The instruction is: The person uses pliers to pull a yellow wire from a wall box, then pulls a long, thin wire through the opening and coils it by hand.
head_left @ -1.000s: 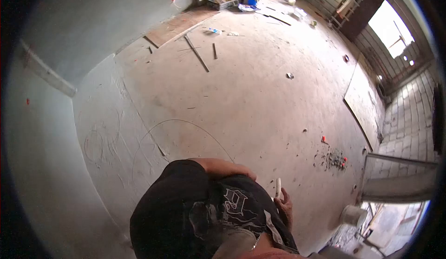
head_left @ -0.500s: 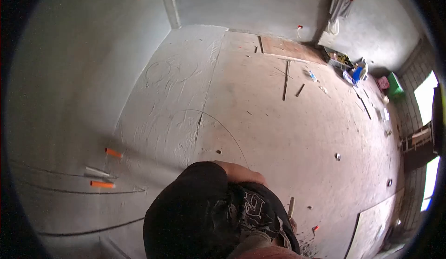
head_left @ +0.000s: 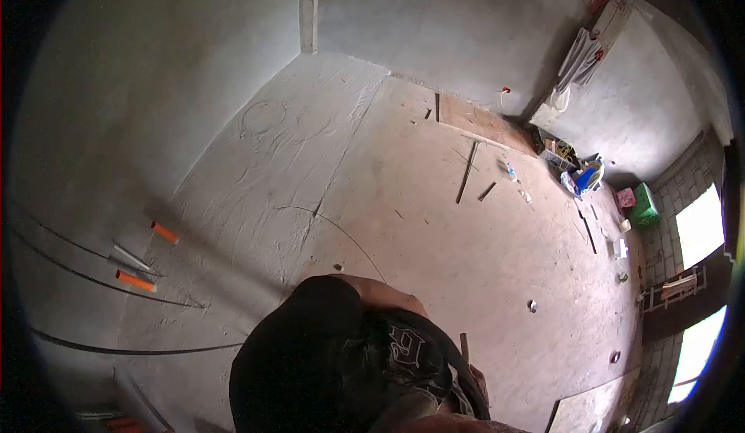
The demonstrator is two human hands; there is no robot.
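Observation:
My own torso in a black shirt with a pale printed pattern fills the bottom middle. My left forearm bends across the front of it, and the left hand is hidden behind the body. At the right side of the shirt, a small part of my right hand shows, closed around a short upright stick. The stick's lower end is out of sight. A thin curved wire lies on the floor in front of my arm, near a small lump.
Orange pipes and dark cables stick out at the left. Wooden strips, a bottle and a brown board lie ahead. A crate and green box stand right. Another board lies lower right.
The view has tilted and turned, so the far floor sits lower and the right-hand floor objects have shifted left. The stick has gone from leaning right to nearly upright.

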